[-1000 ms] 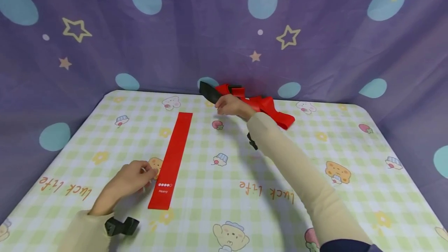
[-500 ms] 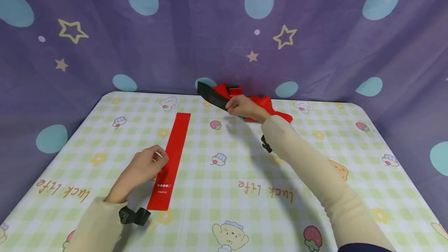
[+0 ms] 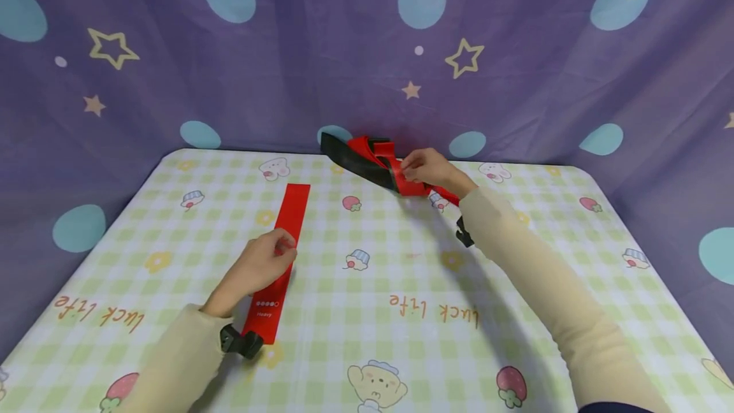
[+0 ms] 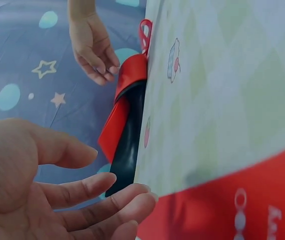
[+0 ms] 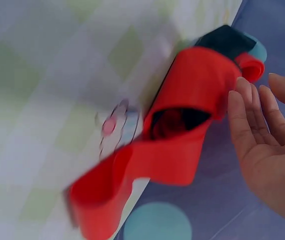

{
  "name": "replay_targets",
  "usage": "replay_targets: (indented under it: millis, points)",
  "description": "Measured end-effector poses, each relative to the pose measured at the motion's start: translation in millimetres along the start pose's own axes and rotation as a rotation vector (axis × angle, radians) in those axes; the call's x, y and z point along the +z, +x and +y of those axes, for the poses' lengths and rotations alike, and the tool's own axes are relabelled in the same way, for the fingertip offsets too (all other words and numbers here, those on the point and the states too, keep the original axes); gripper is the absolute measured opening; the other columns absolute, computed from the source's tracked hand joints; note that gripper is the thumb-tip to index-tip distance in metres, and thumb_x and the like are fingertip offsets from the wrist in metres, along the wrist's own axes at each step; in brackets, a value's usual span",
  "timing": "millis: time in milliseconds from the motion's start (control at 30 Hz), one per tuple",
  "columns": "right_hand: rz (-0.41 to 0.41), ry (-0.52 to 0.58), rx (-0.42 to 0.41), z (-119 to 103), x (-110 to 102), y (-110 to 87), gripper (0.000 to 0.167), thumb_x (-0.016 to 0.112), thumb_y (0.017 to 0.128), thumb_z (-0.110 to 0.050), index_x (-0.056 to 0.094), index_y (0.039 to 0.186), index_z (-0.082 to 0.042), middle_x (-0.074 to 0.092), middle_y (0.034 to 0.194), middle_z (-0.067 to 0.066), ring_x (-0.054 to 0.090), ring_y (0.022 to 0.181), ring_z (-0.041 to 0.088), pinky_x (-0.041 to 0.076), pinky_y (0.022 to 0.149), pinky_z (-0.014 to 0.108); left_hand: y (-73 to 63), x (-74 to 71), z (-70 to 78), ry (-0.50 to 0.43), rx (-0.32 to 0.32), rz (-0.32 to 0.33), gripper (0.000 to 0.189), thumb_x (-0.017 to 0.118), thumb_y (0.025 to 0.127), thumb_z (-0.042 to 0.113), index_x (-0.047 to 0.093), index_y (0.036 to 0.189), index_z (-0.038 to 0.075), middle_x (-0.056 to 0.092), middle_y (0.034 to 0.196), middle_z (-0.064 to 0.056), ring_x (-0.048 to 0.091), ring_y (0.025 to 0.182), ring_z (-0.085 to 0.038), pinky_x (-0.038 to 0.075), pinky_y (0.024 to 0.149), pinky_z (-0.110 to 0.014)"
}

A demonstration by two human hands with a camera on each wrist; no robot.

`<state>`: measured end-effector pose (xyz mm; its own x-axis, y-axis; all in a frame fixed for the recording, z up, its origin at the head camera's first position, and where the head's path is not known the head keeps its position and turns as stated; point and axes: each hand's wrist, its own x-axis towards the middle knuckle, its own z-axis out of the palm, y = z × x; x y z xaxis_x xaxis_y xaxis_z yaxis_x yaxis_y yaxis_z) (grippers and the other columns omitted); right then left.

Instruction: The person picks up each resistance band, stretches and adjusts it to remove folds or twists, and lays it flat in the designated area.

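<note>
A flat red resistance band (image 3: 295, 206), printed "Heavy" near its front end, lies lengthwise on the left half of the table. My left hand (image 3: 266, 261) hovers over its middle, fingers loosely bent and apart in the left wrist view, with nothing in them. At the back edge sits a bunched heap of bands: a black band (image 3: 361, 166) on the left and a twisted red band (image 3: 410, 185) on the right. My right hand (image 3: 432, 169) is at this red band, partly covering it. In the right wrist view the fingers (image 5: 252, 117) are relaxed beside a red fold; contact is unclear.
A green-and-white checked cloth (image 3: 367, 311) with cartoon prints covers the table. Directly behind its back edge hangs a purple curtain (image 3: 321, 56) with stars and blue spots, close to the heap. Small black cameras are strapped to both wrists.
My left hand has moved right and forward, from beside the flat red band to over it. My right hand has slid rightward along the heap, uncovering more of the black band.
</note>
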<state>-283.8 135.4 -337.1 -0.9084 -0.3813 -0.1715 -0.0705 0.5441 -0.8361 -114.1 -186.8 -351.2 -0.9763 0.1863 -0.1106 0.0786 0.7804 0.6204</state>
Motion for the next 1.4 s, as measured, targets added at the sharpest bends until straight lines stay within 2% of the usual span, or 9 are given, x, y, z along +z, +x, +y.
replay_targets:
  millis: [133, 267, 533, 633, 833, 1067, 1267, 1400]
  points:
    - [0.013, 0.009, 0.031, 10, -14, -5.6, 0.028, 0.051, 0.093, -0.002, 0.051, 0.118, 0.012, 0.057, 0.117, 0.029, 0.058, 0.103, 0.037, 0.047, 0.098, 0.048, 4.9, 5.0, 4.5, -0.025, 0.046, -0.001, 0.022, 0.05, 0.092, 0.013, 0.057, 0.107, -0.002, 0.065, 0.094, -0.013, 0.056, 0.068, -0.015, 0.046, 0.063, -0.029]
    - [0.033, -0.031, 0.042, 21, -25, -11.1, 0.028, 0.05, 0.093, -0.001, 0.051, 0.117, 0.012, 0.058, 0.115, 0.028, 0.058, 0.103, 0.037, 0.047, 0.097, 0.048, 8.3, 10.7, 8.0, -0.053, 0.068, 0.01, 0.023, 0.049, 0.09, 0.012, 0.058, 0.106, -0.002, 0.065, 0.093, -0.014, 0.056, 0.063, -0.014, 0.047, 0.063, -0.029]
    - [0.104, -0.174, 0.075, 45, -42, -24.0, 0.027, 0.054, 0.092, -0.005, 0.056, 0.114, 0.009, 0.059, 0.11, 0.021, 0.058, 0.099, 0.033, 0.049, 0.09, 0.038, 17.2, 26.1, 14.5, -0.082, 0.061, 0.014, 0.023, 0.049, 0.091, 0.011, 0.057, 0.109, -0.001, 0.066, 0.097, -0.014, 0.06, 0.076, -0.02, 0.05, 0.063, -0.029]
    - [0.121, -0.208, 0.107, 52, -46, -28.4, 0.03, 0.054, 0.091, -0.006, 0.054, 0.117, 0.009, 0.057, 0.113, 0.023, 0.055, 0.102, 0.033, 0.047, 0.092, 0.04, 21.0, 32.5, 18.5, -0.095, 0.056, 0.019, 0.024, 0.05, 0.091, 0.012, 0.057, 0.11, -0.001, 0.066, 0.098, -0.014, 0.06, 0.079, -0.021, 0.051, 0.065, -0.029]
    - [0.151, -0.226, 0.171, 67, -52, -34.2, 0.04, 0.055, 0.089, -0.006, 0.049, 0.124, 0.01, 0.052, 0.125, 0.027, 0.049, 0.113, 0.037, 0.043, 0.099, 0.046, 24.2, 41.6, 24.4, -0.115, 0.082, 0.023, 0.021, 0.05, 0.09, 0.009, 0.057, 0.107, -0.001, 0.066, 0.093, -0.011, 0.06, 0.08, -0.02, 0.051, 0.069, -0.03]
    - [0.147, -0.204, 0.193, 78, -56, -41.5, 0.042, 0.055, 0.088, -0.006, 0.047, 0.125, 0.012, 0.05, 0.124, 0.028, 0.049, 0.111, 0.037, 0.043, 0.097, 0.043, 33.1, 44.0, 35.3, -0.109, 0.112, 0.018, 0.022, 0.051, 0.09, 0.011, 0.057, 0.108, 0.0, 0.066, 0.094, -0.011, 0.058, 0.077, -0.02, 0.051, 0.069, -0.031]
    - [0.157, -0.205, 0.213, 83, -54, -47.5, 0.045, 0.055, 0.087, -0.006, 0.046, 0.126, 0.012, 0.048, 0.128, 0.031, 0.048, 0.114, 0.04, 0.04, 0.102, 0.047, 39.2, 43.1, 42.3, -0.111, 0.147, 0.01, 0.024, 0.048, 0.089, 0.013, 0.058, 0.108, 0.001, 0.067, 0.094, -0.01, 0.06, 0.08, -0.021, 0.051, 0.072, -0.033]
    - [0.163, -0.211, 0.211, 89, -52, -47.1, 0.043, 0.057, 0.086, -0.006, 0.048, 0.124, 0.012, 0.051, 0.124, 0.03, 0.049, 0.11, 0.037, 0.042, 0.098, 0.043, 43.1, 45.3, 43.2, -0.122, 0.146, -0.012, 0.024, 0.048, 0.089, 0.012, 0.058, 0.108, 0.001, 0.067, 0.095, -0.011, 0.06, 0.083, -0.022, 0.051, 0.075, -0.034]
